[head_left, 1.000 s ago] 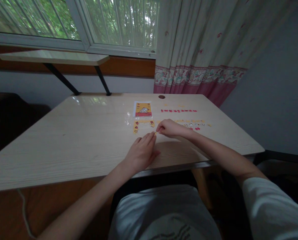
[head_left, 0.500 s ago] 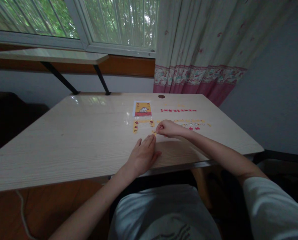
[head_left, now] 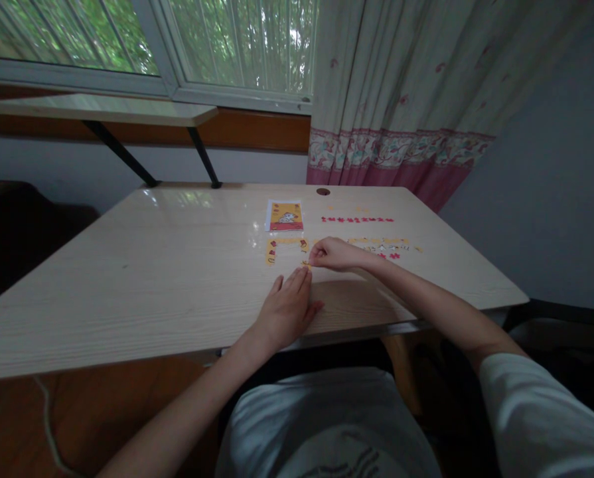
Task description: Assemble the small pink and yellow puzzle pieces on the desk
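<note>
A partly joined jigsaw puzzle (head_left: 271, 251) lies on the desk, its yellow edge pieces forming a top row with a side running down at each end. At the lower end of the right side is a small yellow puzzle piece (head_left: 305, 263). My right hand (head_left: 332, 254) pinches at this piece from the right, fingertips closed together. My left hand (head_left: 287, 307) lies stretched out, palm down, its fingertips touching the piece's lower edge. Just beyond the puzzle rests a picture card (head_left: 285, 216) with a white animal on yellow and red.
Red puzzle pieces (head_left: 357, 220) form a row at the back right. Yellow and white loose pieces (head_left: 396, 246) lie beyond my right forearm, partly hidden by it. A raised shelf (head_left: 102, 109) stands at the back left of the desk (head_left: 127, 299). A curtain (head_left: 376, 146) hangs behind.
The small piece at the lower right of the puzzle has turned slightly between my fingertips. Both hands stay in almost the same place.
</note>
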Action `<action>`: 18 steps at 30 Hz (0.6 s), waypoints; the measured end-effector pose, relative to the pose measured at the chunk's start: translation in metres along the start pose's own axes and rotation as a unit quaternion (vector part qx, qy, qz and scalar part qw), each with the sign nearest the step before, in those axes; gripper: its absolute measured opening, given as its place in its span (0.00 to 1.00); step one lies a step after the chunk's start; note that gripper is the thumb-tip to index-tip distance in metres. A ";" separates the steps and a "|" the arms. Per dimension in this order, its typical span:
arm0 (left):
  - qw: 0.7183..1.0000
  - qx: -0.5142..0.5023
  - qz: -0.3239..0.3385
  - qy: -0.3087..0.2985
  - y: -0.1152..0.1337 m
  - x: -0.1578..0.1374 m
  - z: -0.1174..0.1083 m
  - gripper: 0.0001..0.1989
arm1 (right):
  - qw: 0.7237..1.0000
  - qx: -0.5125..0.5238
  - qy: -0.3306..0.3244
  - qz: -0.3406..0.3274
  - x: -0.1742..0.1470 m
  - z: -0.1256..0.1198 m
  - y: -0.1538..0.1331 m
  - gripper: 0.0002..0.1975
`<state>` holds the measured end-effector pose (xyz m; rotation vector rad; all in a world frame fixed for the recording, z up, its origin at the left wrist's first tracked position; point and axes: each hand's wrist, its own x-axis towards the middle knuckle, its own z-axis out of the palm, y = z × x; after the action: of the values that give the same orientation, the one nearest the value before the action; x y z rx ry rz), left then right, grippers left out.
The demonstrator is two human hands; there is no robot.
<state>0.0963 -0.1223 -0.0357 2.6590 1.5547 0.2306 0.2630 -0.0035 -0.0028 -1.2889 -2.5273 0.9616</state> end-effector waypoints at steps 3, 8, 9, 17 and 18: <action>1.000 0.001 -0.003 -0.011 0.000 0.000 0.000 0.27 | 1.000 -0.009 0.004 -0.019 0.001 -0.002 0.002 0.11; 1.000 -0.009 -0.011 -0.008 0.002 0.000 -0.001 0.26 | 0.999 -0.002 -0.028 -0.041 0.003 -0.004 0.004 0.11; 1.000 -0.012 -0.009 -0.005 0.002 0.000 -0.002 0.26 | 0.999 -0.012 -0.023 -0.048 0.003 -0.004 0.005 0.11; 0.999 -0.033 -0.008 0.008 0.002 0.001 -0.004 0.27 | 0.997 -0.067 0.027 -0.032 0.003 -0.004 0.005 0.10; 0.999 -0.034 -0.011 0.004 0.003 0.002 -0.004 0.27 | 0.996 -0.074 0.032 -0.026 0.004 -0.004 0.005 0.11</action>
<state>0.0994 -0.1223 -0.0308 2.5918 1.5488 0.2871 0.2651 0.0038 -0.0036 -1.2626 -2.6106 0.7229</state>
